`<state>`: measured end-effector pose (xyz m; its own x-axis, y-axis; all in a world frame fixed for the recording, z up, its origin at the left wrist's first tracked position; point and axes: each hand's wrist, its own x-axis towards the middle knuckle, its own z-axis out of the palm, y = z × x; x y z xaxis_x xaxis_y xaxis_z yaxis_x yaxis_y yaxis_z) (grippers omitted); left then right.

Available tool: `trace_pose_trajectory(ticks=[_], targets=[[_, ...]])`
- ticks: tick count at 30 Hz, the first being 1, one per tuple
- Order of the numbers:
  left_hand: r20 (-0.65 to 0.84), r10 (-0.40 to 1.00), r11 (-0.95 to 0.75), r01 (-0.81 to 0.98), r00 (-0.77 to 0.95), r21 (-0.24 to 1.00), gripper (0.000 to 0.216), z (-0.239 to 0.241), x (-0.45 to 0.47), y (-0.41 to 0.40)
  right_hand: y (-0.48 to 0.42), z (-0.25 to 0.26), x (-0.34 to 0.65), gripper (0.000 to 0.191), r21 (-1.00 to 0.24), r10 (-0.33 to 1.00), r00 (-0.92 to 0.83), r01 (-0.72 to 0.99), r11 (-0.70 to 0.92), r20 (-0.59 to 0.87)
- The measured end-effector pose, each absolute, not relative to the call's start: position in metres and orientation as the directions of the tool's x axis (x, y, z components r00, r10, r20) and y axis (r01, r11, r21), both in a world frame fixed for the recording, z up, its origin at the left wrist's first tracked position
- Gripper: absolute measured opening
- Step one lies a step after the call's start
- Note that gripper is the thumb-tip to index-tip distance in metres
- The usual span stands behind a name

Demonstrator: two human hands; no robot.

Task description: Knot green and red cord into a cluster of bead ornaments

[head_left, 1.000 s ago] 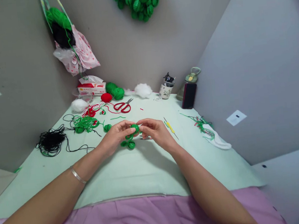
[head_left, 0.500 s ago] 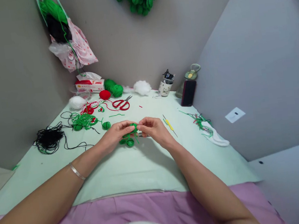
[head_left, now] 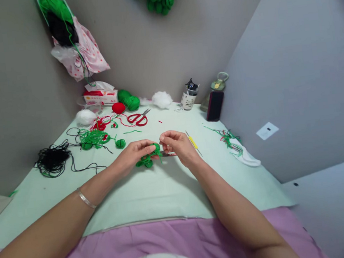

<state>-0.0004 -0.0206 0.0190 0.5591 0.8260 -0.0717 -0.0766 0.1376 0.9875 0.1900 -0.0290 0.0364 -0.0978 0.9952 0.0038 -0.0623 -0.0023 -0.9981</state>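
Note:
My left hand [head_left: 135,153] is closed around a small green crocheted piece [head_left: 151,153] just above the pale green table [head_left: 154,193]. More small green balls [head_left: 146,162] on the same yarn lie under it. My right hand [head_left: 175,145] meets it from the right, fingers pinched on a thin needle-like tool at the piece's edge; the tool is too small to name. A silver bangle [head_left: 85,198] sits on my left wrist.
Red scissors [head_left: 138,119], red and green yarn balls [head_left: 125,103], a tissue box [head_left: 100,97] and white stuffing [head_left: 162,99] lie at the back. Black yarn [head_left: 51,159] and a green tangle [head_left: 94,138] lie at the left; a yellow hook [head_left: 194,142], a phone [head_left: 214,105] and yarn scraps [head_left: 232,140] at the right.
Both hands have stayed together at the table's middle, shifting slightly as they turn the green piece. My right fingers have lifted a little from its edge. The view has tilted downward.

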Motion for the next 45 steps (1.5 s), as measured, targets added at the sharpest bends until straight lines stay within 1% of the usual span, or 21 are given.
trace_pose_trajectory(ticks=[3, 5, 7, 9, 12, 13, 14, 17, 19, 21, 23, 26, 29, 33, 35, 37, 39, 41, 43, 45], targets=[[-0.057, 0.828, 0.119, -0.075, 0.558, 0.99, 0.042, 0.021, -0.002, -0.021, -0.033, 0.04, 0.189, 0.022, -0.999, 0.978, -0.202, 0.008, -0.05, -0.05], [-0.054, 0.821, 0.112, -0.067, 0.569, 0.991, 0.044, 0.022, -0.001, -0.021, -0.034, 0.04, 0.187, 0.017, -0.998, 0.98, -0.191, 0.026, -0.05, -0.054], [-0.053, 0.818, 0.111, -0.066, 0.572, 0.992, 0.045, 0.022, 0.0, -0.022, -0.032, 0.038, 0.184, 0.012, -0.998, 0.991, -0.127, -0.023, -0.051, -0.047], [-0.054, 0.826, 0.103, -0.056, 0.561, 0.993, 0.045, 0.02, 0.002, -0.023, -0.027, 0.034, 0.185, 0.009, -0.993, 0.999, -0.021, -0.107, -0.041, -0.039], [-0.066, 0.82, 0.07, 0.014, 0.568, 0.997, 0.043, 0.017, 0.005, -0.025, -0.018, 0.03, 0.192, 0.01, -0.98, 0.991, 0.131, -0.198, 0.015, -0.011], [-0.069, 0.814, 0.059, 0.036, 0.577, 0.998, 0.043, 0.016, 0.005, -0.026, -0.017, 0.03, 0.195, 0.013, -0.977, 0.993, 0.12, -0.213, 0.009, -0.017], [-0.068, 0.807, 0.05, 0.048, 0.586, 0.998, 0.044, 0.016, 0.006, -0.026, -0.016, 0.031, 0.197, 0.018, -0.974, 0.997, 0.071, -0.224, -0.019, -0.036], [-0.049, 0.794, 0.034, 0.036, 0.606, 0.999, 0.044, 0.016, 0.005, -0.026, -0.021, 0.037, 0.199, 0.027, -0.959, 0.985, -0.141, -0.248, -0.136, -0.103], [-0.029, 0.787, 0.029, 0.01, 0.616, 1.0, 0.043, 0.017, 0.003, -0.026, -0.026, 0.041, 0.198, 0.03, -0.947, 0.963, -0.239, -0.259, -0.188, -0.126], [-0.021, 0.787, 0.034, -0.009, 0.616, 0.999, 0.043, 0.017, 0.002, -0.025, -0.028, 0.044, 0.197, 0.03, -0.939, 0.947, -0.292, -0.269, -0.216, -0.134], [-0.033, 0.785, 0.032, 0.013, 0.618, 0.999, 0.043, 0.018, 0.001, -0.024, -0.028, 0.045, 0.199, 0.03, -0.939, 0.951, -0.29, -0.285, -0.194, -0.108], [-0.042, 0.782, -0.005, 0.073, 0.621, 0.997, 0.043, 0.018, 0.001, -0.024, -0.024, 0.047, 0.206, 0.031, -0.949, 0.983, -0.182, -0.305, -0.076, -0.02], [-0.017, 0.794, -0.01, 0.042, 0.608, 0.999, 0.041, 0.019, 0.001, -0.023, -0.024, 0.051, 0.211, 0.029, -0.958, 0.992, -0.114, -0.288, 0.014, 0.049], [0.022, 0.839, 0.024, -0.077, 0.544, 0.997, 0.038, 0.021, -0.003, -0.022, -0.034, 0.059, 0.208, 0.022, -0.977, 0.985, -0.145, -0.201, 0.068, 0.099], [0.032, 0.855, 0.036, -0.12, 0.518, 0.992, 0.039, 0.022, -0.005, -0.021, -0.04, 0.062, 0.203, 0.021, -0.986, 0.981, -0.138, -0.111, 0.122, 0.137], [0.037, 0.863, 0.047, -0.153, 0.504, 0.987, 0.042, 0.024, -0.007, -0.02, -0.045, 0.062, 0.198, 0.02, -0.98, 0.974, -0.115, 0.024, 0.2, 0.196], [0.038, 0.87, 0.059, -0.179, 0.491, 0.982, 0.044, 0.025, -0.008, -0.019, -0.048, 0.06, 0.194, 0.018, -0.935, 0.952, -0.103, 0.185, 0.304, 0.289], [0.041, 0.877, 0.06, -0.194, 0.479, 0.979, 0.044, 0.025, -0.009, -0.018, -0.05, 0.057, 0.192, 0.015, -0.85, 0.913, -0.116, 0.333, 0.408, 0.392], [0.046, 0.88, 0.056, -0.2, 0.472, 0.978, 0.043, 0.024, -0.01, -0.017, -0.052, 0.055, 0.19, 0.014, -0.763, 0.875, -0.145, 0.438, 0.476, 0.463], [0.051, 0.881, 0.05, -0.199, 0.47, 0.979, 0.043, 0.024, -0.011, -0.016, -0.053, 0.054, 0.19, 0.016, -0.708, 0.858, -0.176, 0.498, 0.5, 0.482]])
